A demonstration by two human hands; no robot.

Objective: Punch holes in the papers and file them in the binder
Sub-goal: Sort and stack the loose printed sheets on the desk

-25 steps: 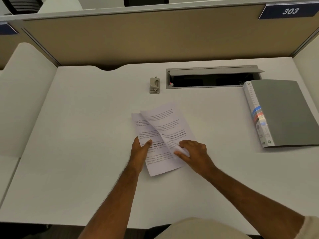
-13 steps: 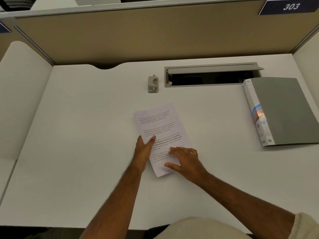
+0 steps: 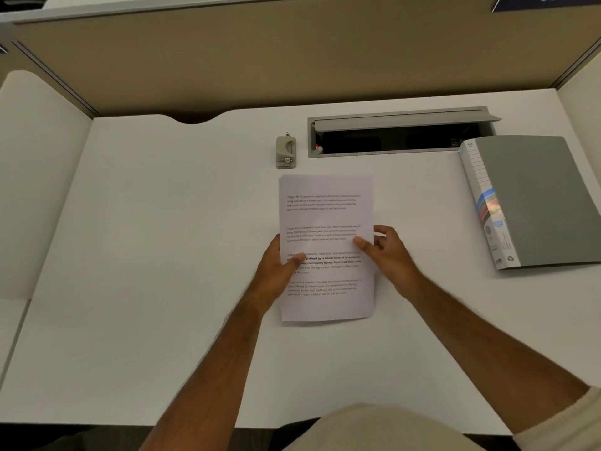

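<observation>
A stack of printed white papers (image 3: 327,216) is squared up in the middle of the desk, its top edge toward the far side. My left hand (image 3: 276,271) grips its left edge, thumb on top over the text. At the right edge, my right hand (image 3: 388,252) pinches the stack with thumb on top and fingers curled. A small grey hole punch (image 3: 286,151) sits just beyond the papers' top left corner. A closed grey binder (image 3: 540,200) lies at the right of the desk, its labelled spine toward the papers.
An open grey cable tray (image 3: 400,133) is recessed into the white desk (image 3: 162,255) behind the papers. Tan partition walls (image 3: 292,60) close off the back and sides. The desk's front edge runs just above my lap.
The two fanned, tilted sheets have been gathered into one aligned stack and turned straight. My right hand moved from the lower part of the papers to their right edge.
</observation>
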